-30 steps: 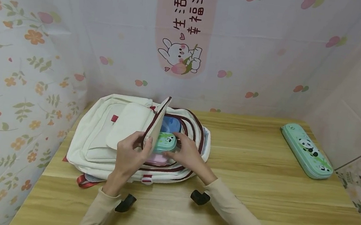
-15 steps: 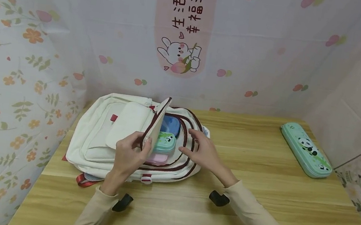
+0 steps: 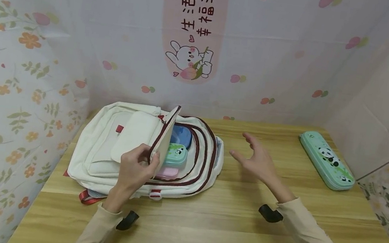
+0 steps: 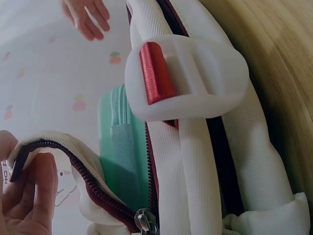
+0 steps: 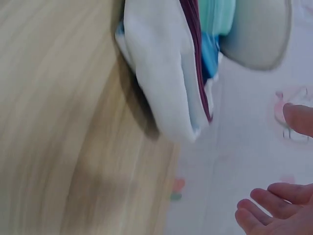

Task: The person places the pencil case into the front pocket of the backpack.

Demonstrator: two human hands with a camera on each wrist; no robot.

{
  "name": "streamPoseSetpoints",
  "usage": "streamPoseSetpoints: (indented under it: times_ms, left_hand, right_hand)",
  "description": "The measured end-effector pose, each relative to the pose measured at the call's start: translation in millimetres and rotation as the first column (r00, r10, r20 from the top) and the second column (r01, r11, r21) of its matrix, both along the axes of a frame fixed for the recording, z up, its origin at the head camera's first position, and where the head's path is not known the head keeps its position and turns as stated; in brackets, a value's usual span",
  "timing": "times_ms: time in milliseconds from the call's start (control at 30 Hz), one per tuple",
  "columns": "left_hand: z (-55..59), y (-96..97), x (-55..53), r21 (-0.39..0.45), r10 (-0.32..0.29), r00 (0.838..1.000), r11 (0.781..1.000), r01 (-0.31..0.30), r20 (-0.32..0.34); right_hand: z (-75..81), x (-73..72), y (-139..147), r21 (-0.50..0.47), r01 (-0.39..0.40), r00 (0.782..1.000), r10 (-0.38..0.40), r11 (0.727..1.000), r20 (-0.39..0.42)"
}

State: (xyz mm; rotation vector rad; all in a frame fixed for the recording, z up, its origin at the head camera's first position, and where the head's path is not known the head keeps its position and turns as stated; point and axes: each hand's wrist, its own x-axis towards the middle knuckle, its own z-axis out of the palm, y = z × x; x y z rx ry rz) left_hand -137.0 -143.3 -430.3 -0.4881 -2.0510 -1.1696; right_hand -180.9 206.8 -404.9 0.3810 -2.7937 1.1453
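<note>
A white backpack (image 3: pixel 101 146) with dark red zippers lies on the table, its pocket unzipped. My left hand (image 3: pixel 137 171) pinches the edge of the lifted pocket flap (image 3: pixel 164 136); the left wrist view shows the fingers (image 4: pixel 41 188) curled round that zippered edge. Inside the pocket sit a mint-green panda case (image 3: pixel 176 155), a blue case (image 3: pixel 182 135) and a pink item (image 3: pixel 168 171), all partly hidden by the flap. My right hand (image 3: pixel 258 159) hovers over the table to the right of the backpack, fingers spread and holding nothing.
Another mint-green pencil case (image 3: pixel 327 160) with pandas lies at the table's right. Patterned curtains (image 3: pixel 277 66) hang behind and at both sides. A white buckle (image 4: pixel 188 78) stands out in the left wrist view.
My right hand has let go of the mint-green case in the pocket and moved right, away from the backpack. The left hand still holds the flap.
</note>
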Motion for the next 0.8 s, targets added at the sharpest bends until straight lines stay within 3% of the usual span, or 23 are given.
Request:
streamPoseSetpoints:
  times_ms: [267, 667, 800]
  left_hand:
    - [-1.4, 0.0, 0.8, 0.003, -0.018, 1.0, 1.0, 0.018, 0.012]
    - [0.0, 2.1, 3.1, -0.005, -0.029, 0.999, 1.0, 0.029, 0.026]
    - [-0.1, 2.2, 1.9, -0.003, -0.031, 0.999, 1.0, 0.031, 0.018]
  right_hand:
    - [10.0, 2.8, 40.3, 0.034, 0.069, 0.998, -0.069, 0.997, -0.001]
    - [-6.0, -9.2, 99.7, 0.109, 0.235, 0.972, -0.234, 0.966, -0.026]
    - [-7.2, -9.3, 120.3, 0.112, 0.282, 0.958, -0.285, 0.953, 0.014]
